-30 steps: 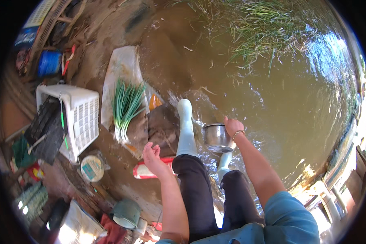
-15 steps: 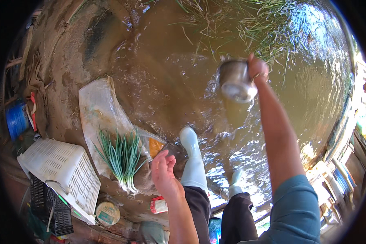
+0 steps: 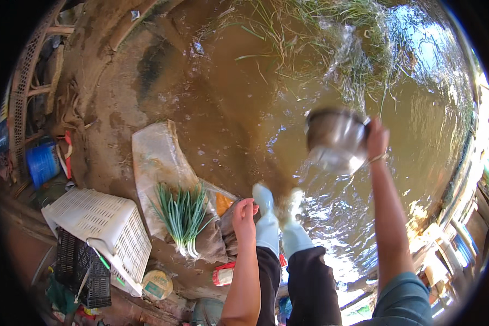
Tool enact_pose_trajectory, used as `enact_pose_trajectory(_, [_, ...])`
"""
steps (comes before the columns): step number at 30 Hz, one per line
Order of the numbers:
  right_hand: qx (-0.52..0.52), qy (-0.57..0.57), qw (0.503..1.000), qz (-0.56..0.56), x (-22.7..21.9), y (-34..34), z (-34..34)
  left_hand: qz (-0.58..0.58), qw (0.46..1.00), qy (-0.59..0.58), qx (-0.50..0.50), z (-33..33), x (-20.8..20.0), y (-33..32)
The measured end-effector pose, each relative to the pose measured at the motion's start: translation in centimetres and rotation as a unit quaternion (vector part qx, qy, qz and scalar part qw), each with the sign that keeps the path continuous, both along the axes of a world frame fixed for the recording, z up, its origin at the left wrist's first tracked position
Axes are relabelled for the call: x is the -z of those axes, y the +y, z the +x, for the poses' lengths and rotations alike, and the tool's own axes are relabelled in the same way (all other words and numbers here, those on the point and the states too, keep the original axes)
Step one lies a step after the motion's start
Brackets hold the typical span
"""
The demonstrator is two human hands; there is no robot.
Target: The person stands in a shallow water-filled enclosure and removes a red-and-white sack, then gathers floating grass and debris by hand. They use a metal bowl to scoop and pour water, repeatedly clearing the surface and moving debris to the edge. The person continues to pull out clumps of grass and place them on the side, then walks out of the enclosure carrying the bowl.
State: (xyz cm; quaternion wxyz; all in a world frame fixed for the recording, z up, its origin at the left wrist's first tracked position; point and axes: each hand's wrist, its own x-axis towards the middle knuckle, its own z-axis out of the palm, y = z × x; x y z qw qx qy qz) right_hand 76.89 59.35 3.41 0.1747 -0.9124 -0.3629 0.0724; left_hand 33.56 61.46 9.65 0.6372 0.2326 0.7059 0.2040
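My right hand [image 3: 378, 139] grips a shiny metal pot [image 3: 338, 141] by its side, above brown muddy water [image 3: 223, 103]. Motion blurs the pot, and what it contains cannot be made out. Beyond it, water splashes over green grass [image 3: 304, 38] at the water's far side. My left hand [image 3: 245, 221] hovers by my pale rubber boots [image 3: 267, 231], fingers loosely bent, with nothing visible in it. Left of that hand, a bunch of spring onions [image 3: 183, 214] lies on a dirty whitish sack [image 3: 156, 149], white ends toward me.
An upturned white plastic crate [image 3: 100, 214] rests against a black crate [image 3: 95, 277] at the lower left. Near them are a round tub [image 3: 157, 284], a red and white packet [image 3: 223, 274] and a blue container [image 3: 42, 164]. Wooden boards [image 3: 456, 217] border the water at right.
The pot and my right hand have swung right and toward me, while a splash has appeared on the grass. My right boot has come beside the left. My left hand's fingers have curled in more.
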Motion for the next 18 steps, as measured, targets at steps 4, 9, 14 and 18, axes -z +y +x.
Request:
enact_pose_trajectory(4, [-0.055, 0.1, 0.953, -0.282, -2.1, -2.9, -12.5, 0.039, 0.994, 0.052, 0.091, -1.3, -1.6, 1.5])
enact_pose_trajectory(9, [-0.082, 0.157, 0.936, -0.305, -7.4, 0.5, -18.5, 0.033, 0.995, 0.026, 0.093, -2.3, -9.6, 8.0])
enact_pose_trajectory(14, [-0.11, 0.192, 0.9, -0.375, -6.6, 6.2, -18.3, 0.139, 0.986, -0.014, 0.092, -4.5, -12.8, 18.9])
enact_pose_trajectory(18, [-0.117, 0.178, 0.885, -0.414, -2.9, 12.0, -17.2, 0.024, 0.983, 0.095, 0.158, -8.3, -8.8, 25.8])
